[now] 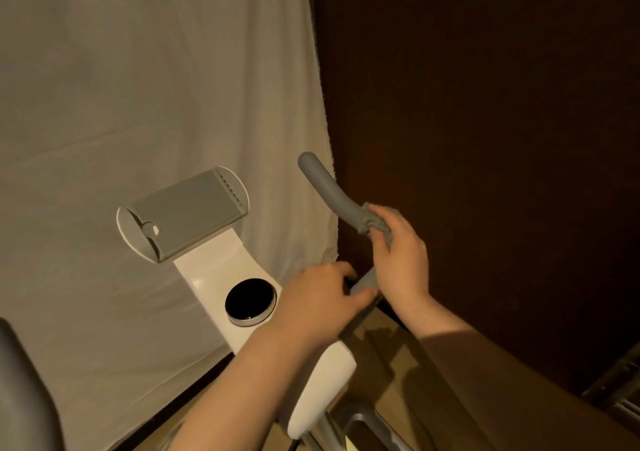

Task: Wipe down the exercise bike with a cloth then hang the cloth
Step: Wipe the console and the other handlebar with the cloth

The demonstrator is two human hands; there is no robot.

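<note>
The exercise bike has a white stem (221,270) with a round black dial (250,301) and a grey tablet holder (187,215) on top. Its grey right handlebar (325,187) curves up and away toward the dark wall. My right hand (398,260) wraps a bunched grey cloth (372,222) around that bar at its bend. Lower down, my left hand (322,298) grips the same handlebar near where it joins the stem. The cloth is mostly hidden under my fingers.
A pale sheet (138,87) hangs behind the bike on the left. A dark brown wall (485,104) fills the right side. A grey rounded part (24,391) shows at the bottom left edge, and metal frame tubes (367,419) run below over a wooden floor.
</note>
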